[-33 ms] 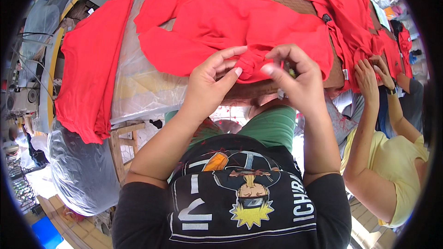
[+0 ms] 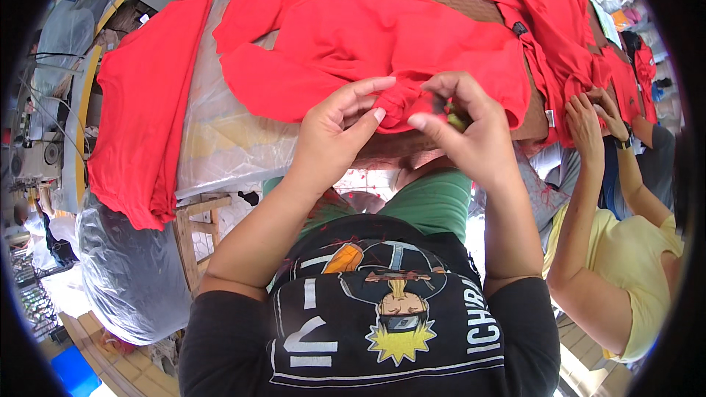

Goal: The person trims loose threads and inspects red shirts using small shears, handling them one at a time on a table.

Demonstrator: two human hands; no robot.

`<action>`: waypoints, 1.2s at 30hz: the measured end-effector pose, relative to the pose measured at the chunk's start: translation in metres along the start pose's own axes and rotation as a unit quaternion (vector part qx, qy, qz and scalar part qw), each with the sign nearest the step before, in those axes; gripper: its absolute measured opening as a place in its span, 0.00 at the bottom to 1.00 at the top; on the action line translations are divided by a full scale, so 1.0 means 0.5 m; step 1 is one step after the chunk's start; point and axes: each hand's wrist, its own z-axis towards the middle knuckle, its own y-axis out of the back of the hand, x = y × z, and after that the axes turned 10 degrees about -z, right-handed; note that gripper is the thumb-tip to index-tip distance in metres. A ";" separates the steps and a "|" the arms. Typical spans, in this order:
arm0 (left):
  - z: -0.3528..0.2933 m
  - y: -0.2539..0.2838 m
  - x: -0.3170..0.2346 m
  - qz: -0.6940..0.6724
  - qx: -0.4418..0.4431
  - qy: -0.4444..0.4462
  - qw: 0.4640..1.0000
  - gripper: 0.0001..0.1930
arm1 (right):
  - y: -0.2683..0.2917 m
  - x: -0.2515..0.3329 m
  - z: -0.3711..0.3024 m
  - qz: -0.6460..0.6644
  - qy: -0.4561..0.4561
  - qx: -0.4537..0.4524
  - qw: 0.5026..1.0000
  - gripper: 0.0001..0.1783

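Observation:
A red garment lies spread and rumpled on the table in front of me. My left hand is closed on a bunched part of its near edge, thumb and fingers pinching the cloth. Just right of that bunch is my right hand, thumb and forefinger curved toward the cloth. In its palm sits a small yellow-green and dark tool, mostly covered by the fingers; it may be thread snips. Whether the right fingertips touch the fabric I cannot tell.
A folded red garment hangs over the table's left edge, beside clear plastic sheeting. On the right, a co-worker's hands handle more red garments. A plastic-wrapped bundle and wooden stool stand lower left.
My right hand has turned slightly, and its thumb has shifted a little to the left and downward. The left hand keeps its hold on the red garment.

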 end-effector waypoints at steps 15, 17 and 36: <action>-0.008 -0.007 0.012 0.126 -0.019 -0.021 0.992 0.19 | -0.013 -0.003 -0.005 -0.190 0.105 -0.039 0.975 0.12; -0.007 -0.010 0.011 0.113 -0.025 -0.020 0.993 0.19 | -0.006 -0.009 -0.004 -0.172 0.102 -0.051 0.978 0.13; -0.047 0.035 0.105 0.602 0.143 -0.275 0.736 0.09 | 0.002 -0.094 0.009 -0.124 -0.006 -0.147 0.981 0.16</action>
